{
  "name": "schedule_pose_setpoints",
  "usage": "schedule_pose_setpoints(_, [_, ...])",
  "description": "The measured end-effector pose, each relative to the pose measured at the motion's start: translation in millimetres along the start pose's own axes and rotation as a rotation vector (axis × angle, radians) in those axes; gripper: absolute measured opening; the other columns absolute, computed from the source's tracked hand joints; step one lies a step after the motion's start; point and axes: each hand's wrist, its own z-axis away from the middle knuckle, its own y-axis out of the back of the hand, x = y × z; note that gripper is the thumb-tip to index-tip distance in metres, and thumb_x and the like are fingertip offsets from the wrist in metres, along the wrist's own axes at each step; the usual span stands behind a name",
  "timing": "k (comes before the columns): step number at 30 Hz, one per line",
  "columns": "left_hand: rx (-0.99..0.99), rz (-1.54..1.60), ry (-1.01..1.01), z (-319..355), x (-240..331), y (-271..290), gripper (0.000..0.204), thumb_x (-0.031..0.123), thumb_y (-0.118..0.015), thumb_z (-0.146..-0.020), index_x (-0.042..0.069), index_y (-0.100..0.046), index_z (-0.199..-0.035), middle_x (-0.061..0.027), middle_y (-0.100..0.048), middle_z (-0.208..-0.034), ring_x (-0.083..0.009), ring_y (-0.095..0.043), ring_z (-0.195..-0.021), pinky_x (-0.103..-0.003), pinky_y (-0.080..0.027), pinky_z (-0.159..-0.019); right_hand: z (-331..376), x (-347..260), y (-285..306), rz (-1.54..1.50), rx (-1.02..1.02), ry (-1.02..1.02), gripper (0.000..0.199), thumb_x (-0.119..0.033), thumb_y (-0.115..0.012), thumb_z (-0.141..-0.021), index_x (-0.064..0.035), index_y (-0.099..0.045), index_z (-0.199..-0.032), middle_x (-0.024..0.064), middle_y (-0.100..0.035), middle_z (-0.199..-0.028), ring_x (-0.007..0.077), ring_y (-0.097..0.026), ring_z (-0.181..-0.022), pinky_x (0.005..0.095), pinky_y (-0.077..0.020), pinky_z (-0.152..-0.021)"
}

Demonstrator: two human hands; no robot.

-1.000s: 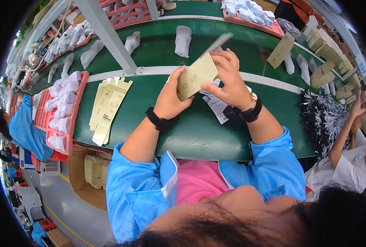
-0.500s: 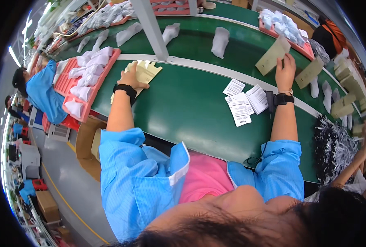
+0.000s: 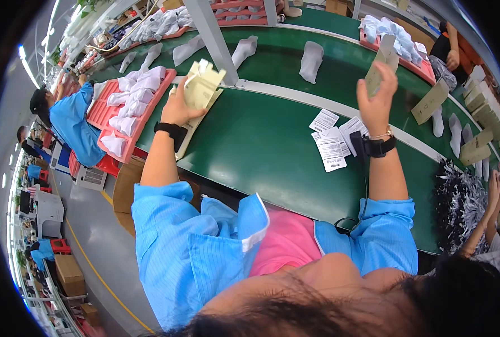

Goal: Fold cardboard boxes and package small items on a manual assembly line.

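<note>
Left hand (image 3: 178,106) lifting cream card (image 3: 201,85), right hand (image 3: 377,95) perhaps tan card (image 3: 380,67)

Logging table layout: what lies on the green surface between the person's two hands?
In the head view, between the left hand and right hand lies bare green table, then white printed paper slips near the right wrist.

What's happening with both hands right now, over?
Left hand grips pale card sleeve off the stack. Right hand holds tan card raised. White paper slips lie on green table between.
</note>
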Motion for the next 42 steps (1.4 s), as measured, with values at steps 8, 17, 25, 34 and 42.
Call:
schedule_pose_setpoints(8, [0.215,0.307,-0.437,57,152,-5,0.085,0.027,-0.084,-0.056,0.014,-0.043,-0.129,-0.0190,-0.057,-0.112,-0.0348,-0.059,-0.098,-0.040,-0.050,-0.079,28,-97,-21,-1.170,-0.447,-0.335,0.062,-0.024,-0.064,-0.085,-0.0062,-0.034,-0.136,0.0112,-0.045,-0.129,0.0254,-0.042,-0.122,0.0375,-0.0325,-0.104])
schedule_pose_setpoints(17, [0.477,0.402,-0.786,70,204,-29,0.082,0.012,-0.086,-0.046,0.029,-0.054,-0.119,-0.0148,-0.051,-0.111,-0.0337,-0.058,-0.091,-0.037,-0.052,-0.072,27,-99,-6,-1.542,-0.481,-0.495,0.072,-0.037,-0.056,-0.091,-0.0101,-0.017,-0.145,0.0113,-0.044,-0.129,0.0238,-0.045,-0.120,0.0371,-0.0371,-0.102])
schedule_pose_setpoints(25, [0.405,0.467,-0.761,68,195,-45,0.080,0.011,-0.086,-0.045,0.024,-0.054,-0.117,-0.0144,-0.053,-0.111,-0.0346,-0.059,-0.090,-0.038,-0.052,-0.070,19,-90,0,-1.059,-0.539,-0.163,0.050,-0.026,-0.058,-0.090,-0.0076,-0.045,-0.135,0.0128,-0.050,-0.126,0.0232,-0.048,-0.116,0.0353,-0.0392,-0.097])
schedule_pose_setpoints(34, [0.445,0.343,-0.793,70,198,-38,0.094,0.011,-0.086,-0.047,0.020,-0.041,-0.130,-0.0147,-0.054,-0.111,-0.0344,-0.059,-0.094,-0.040,-0.051,-0.074,-4,-95,27,-0.886,-0.763,-0.347,0.035,-0.015,-0.068,-0.082,-0.0066,-0.064,-0.116,0.0141,-0.051,-0.127,0.0217,-0.051,-0.112,0.0331,-0.0399,-0.095])
schedule_pose_setpoints(42, [0.463,0.575,-0.714,64,191,-51,0.096,0.011,-0.084,-0.058,0.015,-0.030,-0.138,-0.0134,-0.052,-0.121,-0.0332,-0.057,-0.104,-0.041,-0.050,-0.081,-5,-95,21,-0.725,-0.630,0.031,0.063,-0.007,-0.074,-0.071,-0.0085,-0.051,-0.130,0.0129,-0.053,-0.125,0.0270,-0.052,-0.113,0.0340,-0.0430,-0.093])
